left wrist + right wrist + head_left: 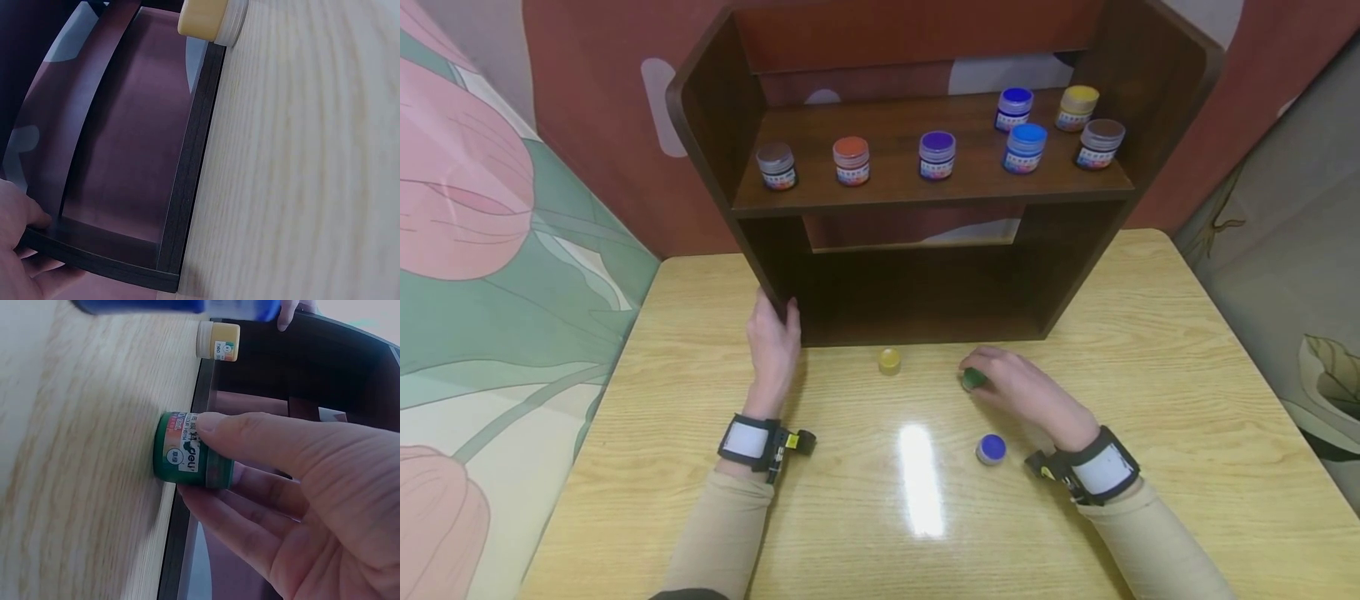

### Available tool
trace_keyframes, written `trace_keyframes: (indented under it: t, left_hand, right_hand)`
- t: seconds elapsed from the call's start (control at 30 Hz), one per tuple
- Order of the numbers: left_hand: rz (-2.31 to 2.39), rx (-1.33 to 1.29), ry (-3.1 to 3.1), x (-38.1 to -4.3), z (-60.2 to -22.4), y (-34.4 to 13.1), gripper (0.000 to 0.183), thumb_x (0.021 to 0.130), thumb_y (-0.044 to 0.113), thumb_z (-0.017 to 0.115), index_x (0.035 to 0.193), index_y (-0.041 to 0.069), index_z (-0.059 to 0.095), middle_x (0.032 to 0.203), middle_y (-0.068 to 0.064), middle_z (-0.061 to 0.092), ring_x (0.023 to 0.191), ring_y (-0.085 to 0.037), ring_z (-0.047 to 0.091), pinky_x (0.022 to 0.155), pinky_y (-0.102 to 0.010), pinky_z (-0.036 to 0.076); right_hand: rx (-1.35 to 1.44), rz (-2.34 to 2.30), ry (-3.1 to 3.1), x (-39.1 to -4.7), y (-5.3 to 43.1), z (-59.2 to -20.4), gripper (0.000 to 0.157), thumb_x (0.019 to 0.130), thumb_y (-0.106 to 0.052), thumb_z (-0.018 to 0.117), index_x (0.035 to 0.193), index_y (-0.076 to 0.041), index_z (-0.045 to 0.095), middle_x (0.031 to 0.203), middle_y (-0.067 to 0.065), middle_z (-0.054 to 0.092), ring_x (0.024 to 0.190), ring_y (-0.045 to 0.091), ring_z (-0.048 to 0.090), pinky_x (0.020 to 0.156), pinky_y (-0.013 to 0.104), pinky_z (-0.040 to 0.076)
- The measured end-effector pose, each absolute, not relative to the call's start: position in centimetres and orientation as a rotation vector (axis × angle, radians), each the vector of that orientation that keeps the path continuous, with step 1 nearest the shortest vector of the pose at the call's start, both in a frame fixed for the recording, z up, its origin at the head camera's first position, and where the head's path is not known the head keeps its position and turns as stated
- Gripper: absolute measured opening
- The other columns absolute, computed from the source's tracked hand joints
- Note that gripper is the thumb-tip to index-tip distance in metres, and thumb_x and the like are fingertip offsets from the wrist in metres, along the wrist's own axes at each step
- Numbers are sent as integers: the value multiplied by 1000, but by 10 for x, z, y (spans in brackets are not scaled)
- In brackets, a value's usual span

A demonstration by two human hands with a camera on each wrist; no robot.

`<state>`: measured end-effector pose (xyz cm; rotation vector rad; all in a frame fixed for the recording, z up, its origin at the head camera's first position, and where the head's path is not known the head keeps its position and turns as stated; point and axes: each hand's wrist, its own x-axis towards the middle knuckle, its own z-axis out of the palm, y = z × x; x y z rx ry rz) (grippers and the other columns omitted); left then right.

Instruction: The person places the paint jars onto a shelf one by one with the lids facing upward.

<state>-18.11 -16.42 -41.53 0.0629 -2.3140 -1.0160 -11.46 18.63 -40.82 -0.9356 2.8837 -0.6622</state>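
A dark brown wooden shelf unit [917, 300] stands on the table, and my left hand [772, 346] grips the lower front edge of its left side panel. In the left wrist view the thumb lies on the inner face of the panel, the fingers round the outside. My right hand [1022, 390] holds a green paint jar [178, 450] between thumb and fingers, close to the tabletop in front of the unit. To its left is a small yellow paint jar [890, 361]. Nearer to me, a paint jar with a blue-violet lid [991, 450] stands on the table.
Several paint jars sit on the upper shelf board [887, 125], among them a red one [852, 161], a purple one [937, 155] and a light blue one [1025, 148]. The light wood table [692, 317] carries everything. A patterned cloth [475, 250] hangs at the left.
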Motion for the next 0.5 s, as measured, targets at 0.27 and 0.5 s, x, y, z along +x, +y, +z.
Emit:
trace_keyframes:
  t: [0.27, 0.5]
  left_hand:
    - [-1023, 95, -2325, -181, -413, -164, 33, 96, 11, 62, 124, -4, 56, 115, -27, 69, 107, -45, 67, 90, -55, 56]
    - [-1033, 83, -2327, -181, -414, -164, 35, 96, 10, 62, 127, -3, 56, 118, -26, 68, 109, -44, 67, 93, -53, 56]
  right_hand:
    - [-940, -654, 2895, -114, 185, -405, 32, 80, -3, 81, 110, -2, 70, 107, 11, 71, 98, 23, 70, 84, 36, 61]
    - [-963, -653, 2915, -112, 185, -402, 31, 80, -3, 81, 110, -2, 70, 107, 11, 71, 97, 23, 70, 84, 35, 61]
